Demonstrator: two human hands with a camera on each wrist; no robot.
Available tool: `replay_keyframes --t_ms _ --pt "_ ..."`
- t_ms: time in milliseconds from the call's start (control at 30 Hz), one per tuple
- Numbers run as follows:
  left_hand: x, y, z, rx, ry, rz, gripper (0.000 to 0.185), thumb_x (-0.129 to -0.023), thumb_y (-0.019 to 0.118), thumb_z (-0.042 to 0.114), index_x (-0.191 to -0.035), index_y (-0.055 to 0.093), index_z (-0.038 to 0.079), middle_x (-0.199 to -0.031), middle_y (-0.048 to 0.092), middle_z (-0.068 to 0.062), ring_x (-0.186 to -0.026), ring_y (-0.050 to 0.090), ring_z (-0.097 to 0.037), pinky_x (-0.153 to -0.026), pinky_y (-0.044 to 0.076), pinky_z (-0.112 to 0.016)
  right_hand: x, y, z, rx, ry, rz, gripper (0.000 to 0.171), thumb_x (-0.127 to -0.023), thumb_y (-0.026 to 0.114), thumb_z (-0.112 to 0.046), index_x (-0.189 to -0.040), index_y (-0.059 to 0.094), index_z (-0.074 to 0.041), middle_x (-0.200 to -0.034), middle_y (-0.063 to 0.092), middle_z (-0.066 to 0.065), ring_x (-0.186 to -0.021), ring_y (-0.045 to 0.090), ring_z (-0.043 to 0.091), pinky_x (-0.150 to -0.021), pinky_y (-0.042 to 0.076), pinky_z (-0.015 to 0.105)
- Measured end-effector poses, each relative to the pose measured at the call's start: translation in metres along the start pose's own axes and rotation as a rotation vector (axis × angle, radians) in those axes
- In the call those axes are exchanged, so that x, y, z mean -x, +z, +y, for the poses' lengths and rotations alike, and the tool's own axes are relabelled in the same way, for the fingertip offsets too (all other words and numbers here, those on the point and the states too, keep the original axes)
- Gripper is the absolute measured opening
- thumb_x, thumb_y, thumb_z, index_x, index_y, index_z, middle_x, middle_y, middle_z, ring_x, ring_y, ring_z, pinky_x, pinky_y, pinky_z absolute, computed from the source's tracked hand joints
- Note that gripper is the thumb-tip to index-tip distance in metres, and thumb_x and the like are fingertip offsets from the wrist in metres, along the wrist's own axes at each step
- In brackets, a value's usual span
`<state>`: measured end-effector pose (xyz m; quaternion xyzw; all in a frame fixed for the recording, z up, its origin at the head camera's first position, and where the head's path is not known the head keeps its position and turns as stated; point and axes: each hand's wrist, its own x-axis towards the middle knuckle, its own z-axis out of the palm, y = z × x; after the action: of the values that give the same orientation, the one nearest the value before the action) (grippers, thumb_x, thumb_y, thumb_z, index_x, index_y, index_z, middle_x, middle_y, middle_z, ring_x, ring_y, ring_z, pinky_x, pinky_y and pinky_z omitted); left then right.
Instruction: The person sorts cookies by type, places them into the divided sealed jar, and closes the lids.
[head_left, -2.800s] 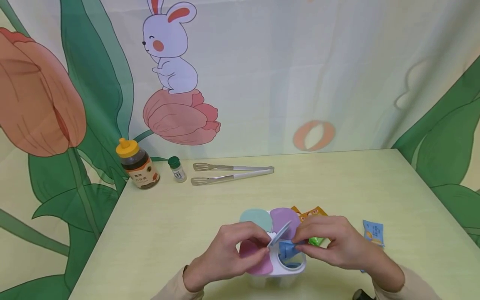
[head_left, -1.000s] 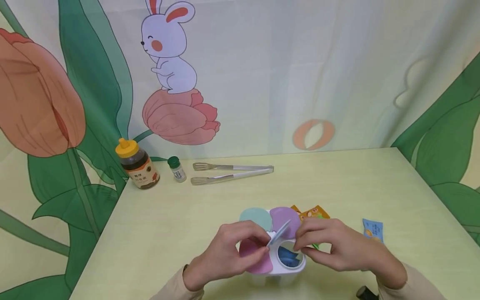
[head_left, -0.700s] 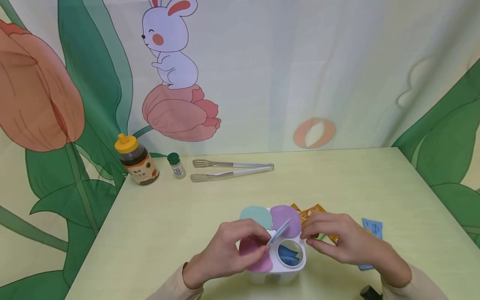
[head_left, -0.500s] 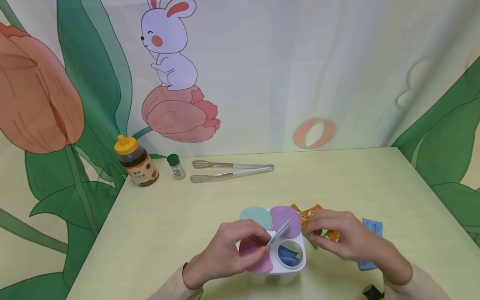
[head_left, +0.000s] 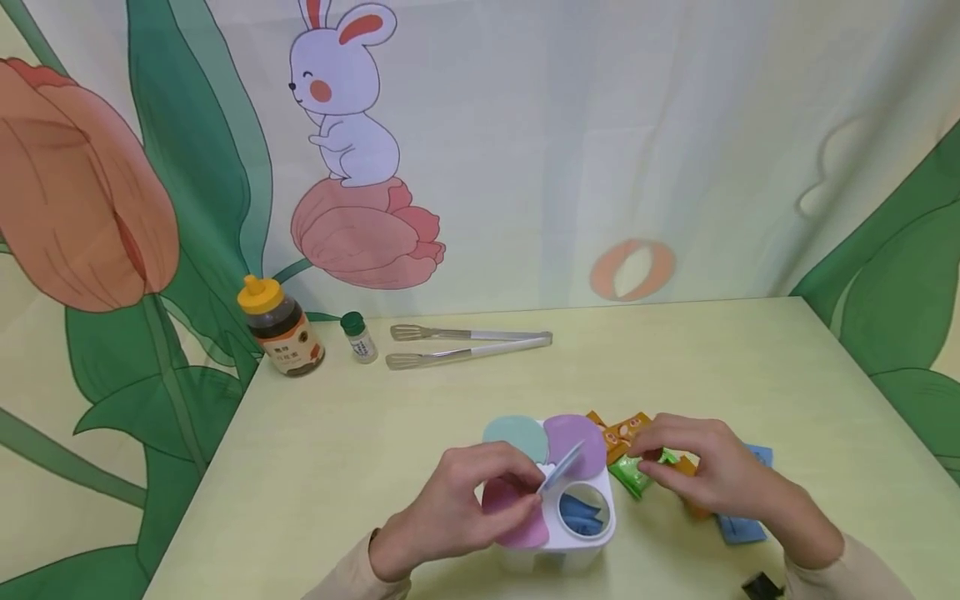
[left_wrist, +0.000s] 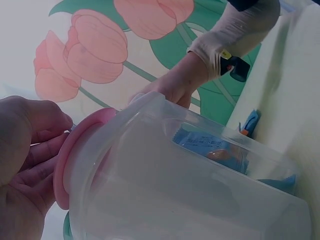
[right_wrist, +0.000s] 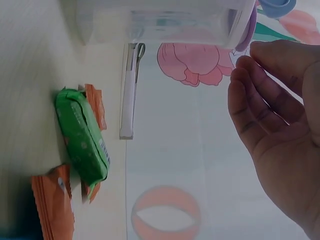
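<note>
Head view: a person's left hand (head_left: 457,508) pinches the raised blue lid (head_left: 562,477) of a four-compartment container (head_left: 558,533) on the table (head_left: 375,433), a blue packet (head_left: 581,512) inside; the right hand (head_left: 701,475), fingers loosely curled, apparently empty, hovers over the green packet (head_left: 630,475) beside it.

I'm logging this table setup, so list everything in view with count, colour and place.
Container: one, clear, four pastel lids, table front.
Blue lid: one, lifted.
Blue packet: one, in the open compartment.
Green packet: one, right of container.
Orange packets: several, beside green one.
Blue packets: number unclear, far right.
Tongs: one, metal, back.
Honey bottle: one, yellow cap, back left.
Small bottle: one, green cap.
Left hand: pinches blue lid.
Right hand: over packets.
</note>
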<state>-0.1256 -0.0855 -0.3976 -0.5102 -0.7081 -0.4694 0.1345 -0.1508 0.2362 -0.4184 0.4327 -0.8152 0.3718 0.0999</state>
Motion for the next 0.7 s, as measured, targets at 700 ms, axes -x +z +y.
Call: replay_keyframes --t_ms 700 --pt "0.001 0.0 -0.001 -0.001 0.006 0.01 0.019 -0.081 0.072 -0.001 -0.098 0.067 0.006 -0.092 0.07 -0.004 -0.084 0.065 -0.003 -0.075 0.056 -0.013 0.024 -0.004 0.024 0.147 0.048 0.101 0.047 -0.07 0.081 0.004 -0.102 0.067 -0.028 -0.091 0.065 -0.013 -0.079 0.057 0.0 -0.071 0.047 0.008"
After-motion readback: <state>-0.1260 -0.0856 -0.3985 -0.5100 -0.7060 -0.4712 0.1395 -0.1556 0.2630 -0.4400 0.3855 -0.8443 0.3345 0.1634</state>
